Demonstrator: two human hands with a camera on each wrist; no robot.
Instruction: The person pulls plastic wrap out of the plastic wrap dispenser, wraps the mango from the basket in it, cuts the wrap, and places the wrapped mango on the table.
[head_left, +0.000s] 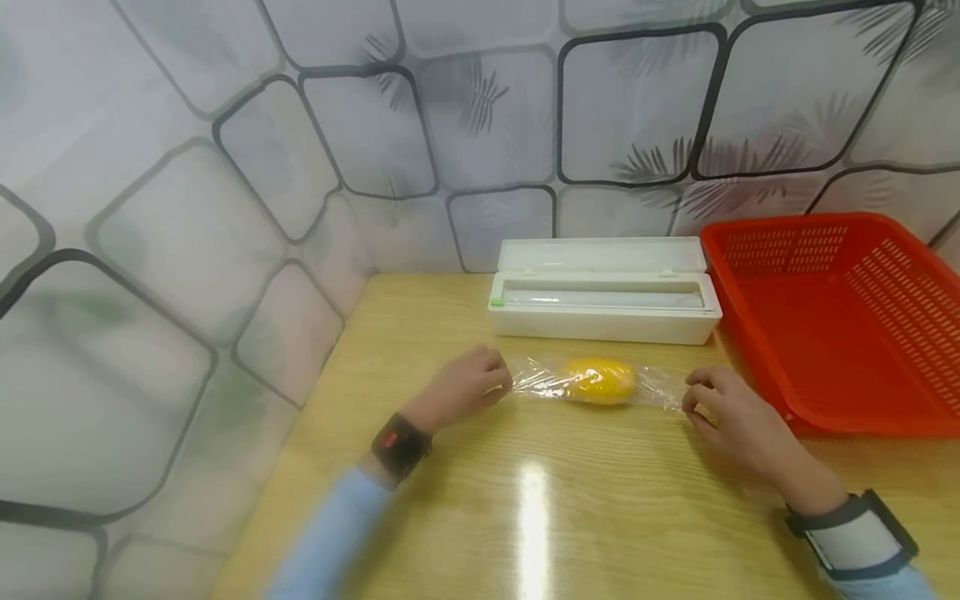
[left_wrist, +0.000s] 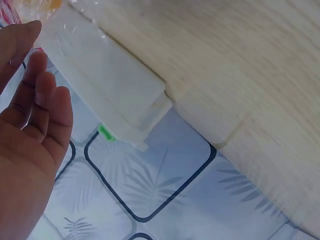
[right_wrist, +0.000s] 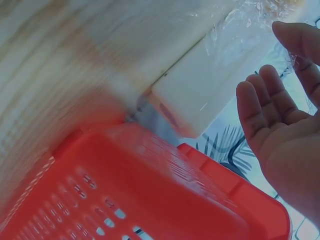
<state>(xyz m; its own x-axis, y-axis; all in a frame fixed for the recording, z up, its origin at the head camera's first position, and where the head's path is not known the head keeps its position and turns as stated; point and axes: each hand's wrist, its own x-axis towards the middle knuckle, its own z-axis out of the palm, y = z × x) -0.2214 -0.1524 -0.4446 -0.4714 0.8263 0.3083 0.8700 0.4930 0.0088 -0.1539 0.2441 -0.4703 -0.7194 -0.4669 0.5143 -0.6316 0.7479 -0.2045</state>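
A yellow oval thing [head_left: 600, 381], its exact kind unclear, lies wrapped in clear plastic wrap [head_left: 540, 379] above the wooden table. Twisted ends of the wrap stretch out to both sides. My left hand [head_left: 468, 382] pinches the left end between thumb and fingers. At the opposite end, my right hand [head_left: 738, 417] pinches the wrap, its other fingers loosely bent. The right wrist view shows crinkled film [right_wrist: 220, 30] by the thumb. Just behind the wrapped thing stands a white plastic wrap dispenser [head_left: 600, 323], lid raised, with a roll inside.
A red plastic basket [head_left: 765, 367] with slotted walls stands at the right, close to the dispenser and my right hand. Patterned wall covering [head_left: 495, 125] rises behind the table [head_left: 420, 533] and along its left side. A green piece [head_left: 497, 302] sits on the dispenser's left end.
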